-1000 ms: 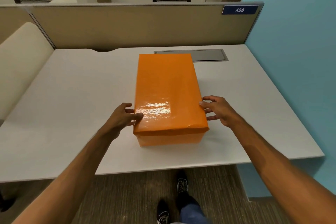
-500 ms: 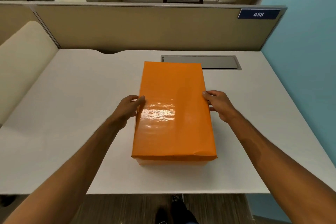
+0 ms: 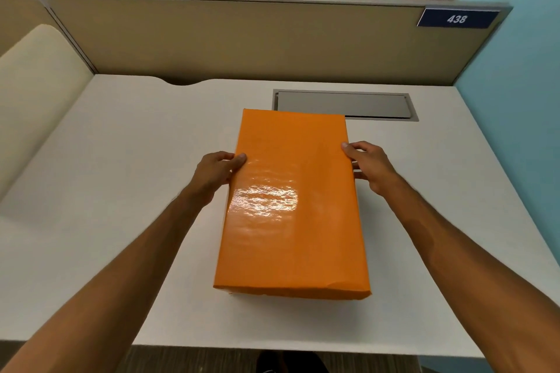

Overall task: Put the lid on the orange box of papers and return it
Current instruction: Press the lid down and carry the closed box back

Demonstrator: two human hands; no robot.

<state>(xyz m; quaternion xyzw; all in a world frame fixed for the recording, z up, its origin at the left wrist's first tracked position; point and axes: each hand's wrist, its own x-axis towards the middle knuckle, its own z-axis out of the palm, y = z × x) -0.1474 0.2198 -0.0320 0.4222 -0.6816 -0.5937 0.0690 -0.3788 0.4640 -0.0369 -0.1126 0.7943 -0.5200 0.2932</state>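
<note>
The orange box (image 3: 291,206) stands on the white desk (image 3: 121,175), with its glossy orange lid covering the whole top, so the papers inside are hidden. My left hand (image 3: 216,171) grips the box's left side, thumb on the lid's edge. On the opposite side my right hand (image 3: 368,165) holds the box, thumb on the lid's right edge. Both hands clasp it about a third of the way back from its far end.
A grey cable hatch (image 3: 345,104) is set in the desk just behind the box. A beige partition (image 3: 242,39) with a blue "438" sign (image 3: 457,19) closes the back; a blue wall (image 3: 521,130) stands at the right. A cream seat back (image 3: 33,94) is at left.
Both hands slid forward along the box's sides from near its front corners toward the middle. The camera came closer over the desk, so the box now looks larger and nearer.
</note>
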